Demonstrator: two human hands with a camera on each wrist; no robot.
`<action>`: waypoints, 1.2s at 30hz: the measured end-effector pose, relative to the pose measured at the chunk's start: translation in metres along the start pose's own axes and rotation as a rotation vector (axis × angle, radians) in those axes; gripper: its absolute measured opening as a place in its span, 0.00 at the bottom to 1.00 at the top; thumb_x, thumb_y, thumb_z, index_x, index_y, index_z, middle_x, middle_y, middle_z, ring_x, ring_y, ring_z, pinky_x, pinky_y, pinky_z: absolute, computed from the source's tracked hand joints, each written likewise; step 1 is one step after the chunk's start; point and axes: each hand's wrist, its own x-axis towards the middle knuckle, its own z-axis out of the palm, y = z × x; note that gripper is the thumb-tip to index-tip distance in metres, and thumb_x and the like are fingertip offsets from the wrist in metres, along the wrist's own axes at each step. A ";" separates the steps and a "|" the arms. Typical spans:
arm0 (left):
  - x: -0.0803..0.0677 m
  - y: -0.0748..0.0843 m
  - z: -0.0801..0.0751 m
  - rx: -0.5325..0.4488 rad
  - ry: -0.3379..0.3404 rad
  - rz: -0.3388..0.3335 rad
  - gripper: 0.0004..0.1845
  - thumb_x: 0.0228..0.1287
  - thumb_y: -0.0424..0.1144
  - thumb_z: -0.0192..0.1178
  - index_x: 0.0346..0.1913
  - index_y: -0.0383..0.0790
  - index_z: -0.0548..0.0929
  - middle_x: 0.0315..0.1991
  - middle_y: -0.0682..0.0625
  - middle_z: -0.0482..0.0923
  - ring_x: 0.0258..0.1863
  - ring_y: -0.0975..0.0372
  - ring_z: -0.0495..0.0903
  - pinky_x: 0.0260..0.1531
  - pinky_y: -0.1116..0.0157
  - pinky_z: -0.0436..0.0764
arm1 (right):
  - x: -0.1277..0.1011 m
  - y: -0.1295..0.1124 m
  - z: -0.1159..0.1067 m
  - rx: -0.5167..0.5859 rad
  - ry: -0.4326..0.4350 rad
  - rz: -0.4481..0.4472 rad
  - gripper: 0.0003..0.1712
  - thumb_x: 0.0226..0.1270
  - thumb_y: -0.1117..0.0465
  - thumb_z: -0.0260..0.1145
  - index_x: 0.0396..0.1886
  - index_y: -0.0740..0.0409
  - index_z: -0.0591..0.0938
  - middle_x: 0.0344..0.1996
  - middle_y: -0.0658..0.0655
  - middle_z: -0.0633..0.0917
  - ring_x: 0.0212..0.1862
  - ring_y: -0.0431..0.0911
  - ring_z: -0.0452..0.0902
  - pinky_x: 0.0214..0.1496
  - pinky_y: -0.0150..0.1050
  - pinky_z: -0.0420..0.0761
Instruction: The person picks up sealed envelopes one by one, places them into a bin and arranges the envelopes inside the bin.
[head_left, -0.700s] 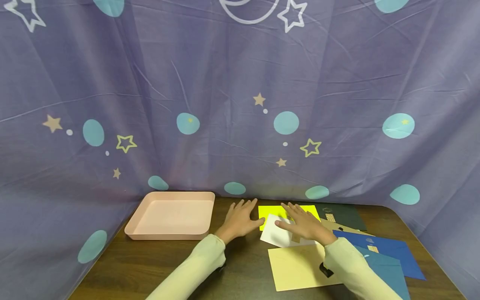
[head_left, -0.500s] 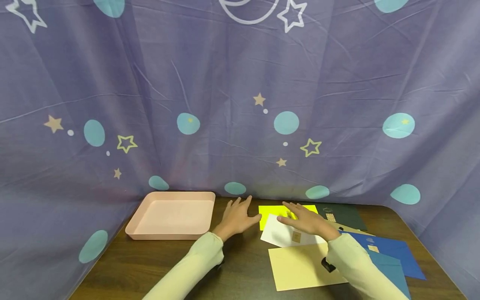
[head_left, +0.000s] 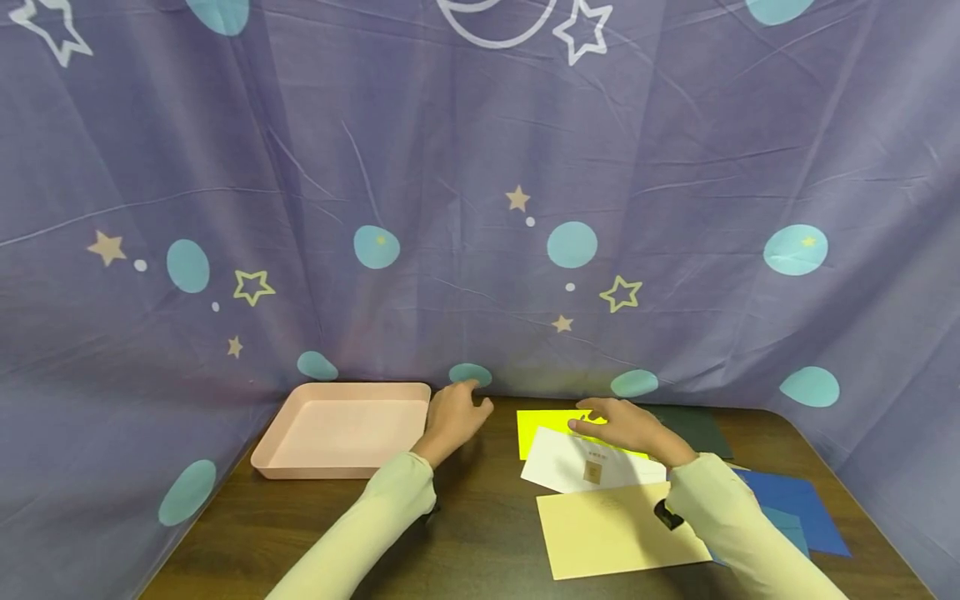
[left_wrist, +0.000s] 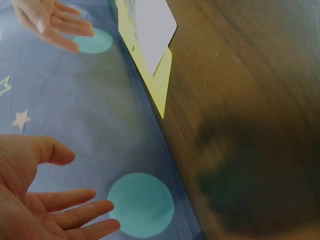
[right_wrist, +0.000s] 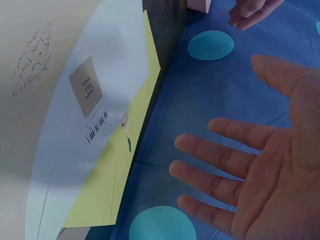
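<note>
My left hand (head_left: pixel 454 415) is held over the table beside the right side of a pink tray (head_left: pixel 337 473), holding nothing. In the left wrist view its fingers (left_wrist: pixel 75 200) are spread and relaxed. Above the envelopes hovers my right hand (head_left: pixel 626 427), palm down, also holding nothing; the right wrist view shows its fingers (right_wrist: pixel 215 150) apart. Beneath it lie a bright yellow envelope (head_left: pixel 528 425), a white envelope (head_left: pixel 555 467) with a tan "Just for you" label, and a cream envelope (head_left: pixel 600 533) nearest me. The three overlap slightly.
A blue envelope (head_left: pixel 810 508), a teal envelope (head_left: pixel 783 525) and a dark green envelope (head_left: pixel 697 425) lie at the right, partly behind my right arm. A purple patterned curtain (head_left: pixel 465 167) borders the wooden table (head_left: pixel 480 533) at the back.
My left hand has moved left, away from the envelopes and toward the tray. My right hand has shifted right, uncovering more of the white envelope. The envelopes lie where they were.
</note>
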 end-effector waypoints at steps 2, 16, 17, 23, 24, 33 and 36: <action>0.000 -0.004 -0.004 0.007 0.031 -0.016 0.22 0.63 0.39 0.63 0.57 0.29 0.84 0.41 0.38 0.88 0.21 0.59 0.75 0.25 0.61 0.83 | 0.000 0.001 -0.002 -0.016 0.013 -0.020 0.36 0.71 0.38 0.63 0.67 0.58 0.77 0.59 0.63 0.84 0.61 0.60 0.80 0.58 0.60 0.84; 0.002 -0.041 -0.036 0.115 -0.113 -0.239 0.16 0.51 0.28 0.61 0.16 0.44 0.65 0.18 0.51 0.63 0.22 0.56 0.66 0.19 0.64 0.68 | -0.010 0.002 -0.019 -0.110 -0.052 -0.179 0.26 0.56 0.57 0.79 0.54 0.61 0.85 0.47 0.62 0.88 0.45 0.54 0.86 0.45 0.45 0.89; 0.002 -0.044 -0.038 0.127 -0.125 -0.243 0.16 0.49 0.27 0.60 0.17 0.44 0.64 0.18 0.52 0.62 0.22 0.56 0.65 0.19 0.64 0.66 | -0.011 0.001 -0.020 -0.112 -0.068 -0.185 0.25 0.56 0.58 0.79 0.53 0.61 0.85 0.46 0.62 0.88 0.43 0.52 0.85 0.43 0.43 0.89; 0.003 -0.054 -0.039 0.150 -0.204 -0.320 0.14 0.45 0.27 0.61 0.19 0.44 0.65 0.24 0.47 0.70 0.28 0.54 0.70 0.24 0.61 0.75 | -0.015 0.000 -0.027 -0.118 -0.188 -0.158 0.19 0.52 0.64 0.81 0.44 0.57 0.86 0.38 0.59 0.87 0.36 0.46 0.81 0.33 0.34 0.83; 0.003 -0.054 -0.039 0.149 -0.212 -0.341 0.13 0.46 0.27 0.61 0.19 0.43 0.67 0.26 0.46 0.74 0.30 0.53 0.72 0.27 0.59 0.79 | -0.015 0.001 -0.028 -0.128 -0.210 -0.140 0.18 0.51 0.64 0.81 0.43 0.56 0.86 0.37 0.58 0.86 0.36 0.46 0.80 0.32 0.35 0.83; -0.001 -0.051 -0.036 0.134 -0.274 -0.430 0.04 0.47 0.26 0.60 0.25 0.37 0.76 0.31 0.44 0.78 0.31 0.53 0.75 0.28 0.60 0.81 | -0.020 0.016 -0.026 -0.136 -0.357 0.026 0.20 0.47 0.70 0.80 0.40 0.56 0.82 0.37 0.60 0.80 0.35 0.47 0.72 0.32 0.37 0.77; -0.003 -0.052 -0.031 0.133 -0.264 -0.431 0.05 0.47 0.25 0.61 0.28 0.35 0.78 0.30 0.44 0.77 0.30 0.52 0.74 0.27 0.61 0.81 | -0.022 0.023 -0.022 -0.157 -0.352 0.039 0.22 0.44 0.71 0.81 0.39 0.55 0.81 0.35 0.60 0.79 0.34 0.47 0.70 0.31 0.36 0.75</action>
